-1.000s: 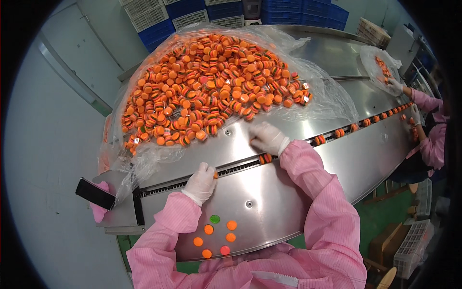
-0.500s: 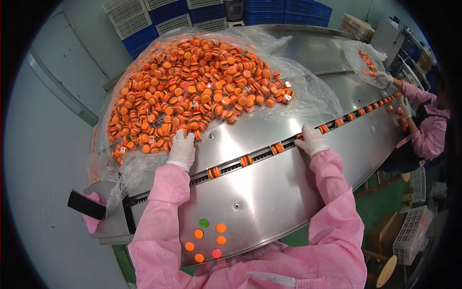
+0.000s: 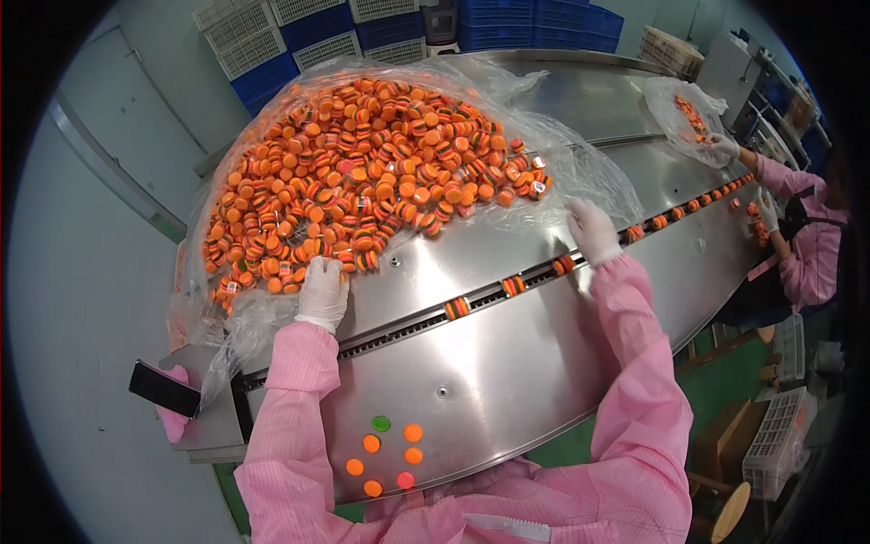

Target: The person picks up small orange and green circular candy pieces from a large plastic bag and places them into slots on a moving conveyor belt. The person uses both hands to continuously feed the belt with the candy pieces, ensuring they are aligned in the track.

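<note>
A large heap of burger-shaped layered candies [image 3: 362, 172], orange with red and green layers, lies on clear plastic sheeting [image 3: 594, 172]. At its near edge is my gloved left hand [image 3: 323, 295], fingers curled and tips against the candies; what they hold is hidden. My gloved right hand [image 3: 594, 231] hovers over the metal table, beside the sheeting and above the conveyor channel [image 3: 390, 334], fingers apart with nothing visible in them. Single candies sit spaced along the channel, among them a layered candy [image 3: 458, 308] left of my right hand.
Several loose candy discs [image 3: 412, 456] lie by the near table edge. A phone [image 3: 163, 388] rests on a pink thing at the left. At the right, a co-worker's gloved hand [image 3: 722, 148] reaches to a smaller candy bag [image 3: 680, 109]. Stacked crates [image 3: 494, 23] stand behind.
My right hand has lifted off the channel, moving up toward the sheeting. My left hand has shifted slightly left and down. The candies in the channel have moved right.
</note>
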The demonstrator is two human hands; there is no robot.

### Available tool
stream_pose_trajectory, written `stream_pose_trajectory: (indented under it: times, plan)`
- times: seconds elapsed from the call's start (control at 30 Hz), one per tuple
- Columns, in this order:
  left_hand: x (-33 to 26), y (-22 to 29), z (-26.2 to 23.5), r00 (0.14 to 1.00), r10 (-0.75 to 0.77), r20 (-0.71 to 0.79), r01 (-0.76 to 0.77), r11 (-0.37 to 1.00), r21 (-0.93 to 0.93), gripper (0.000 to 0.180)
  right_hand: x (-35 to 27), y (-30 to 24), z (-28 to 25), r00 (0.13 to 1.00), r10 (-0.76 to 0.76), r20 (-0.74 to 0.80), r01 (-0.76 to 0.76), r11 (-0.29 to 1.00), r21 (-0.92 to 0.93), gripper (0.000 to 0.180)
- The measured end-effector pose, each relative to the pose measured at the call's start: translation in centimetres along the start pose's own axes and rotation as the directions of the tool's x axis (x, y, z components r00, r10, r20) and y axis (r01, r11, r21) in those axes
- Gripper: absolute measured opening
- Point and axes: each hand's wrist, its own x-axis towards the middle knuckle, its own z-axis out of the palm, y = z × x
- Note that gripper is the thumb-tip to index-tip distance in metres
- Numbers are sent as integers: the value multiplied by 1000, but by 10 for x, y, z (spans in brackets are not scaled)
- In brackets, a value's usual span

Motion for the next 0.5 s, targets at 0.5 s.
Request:
stream_pose_trajectory:
  times: [0.5]
  plan:
    - [-23,2,-22,958,-18,287,57,990,-129,24,27,-66,54,974,-40,222,7,989,146,13]
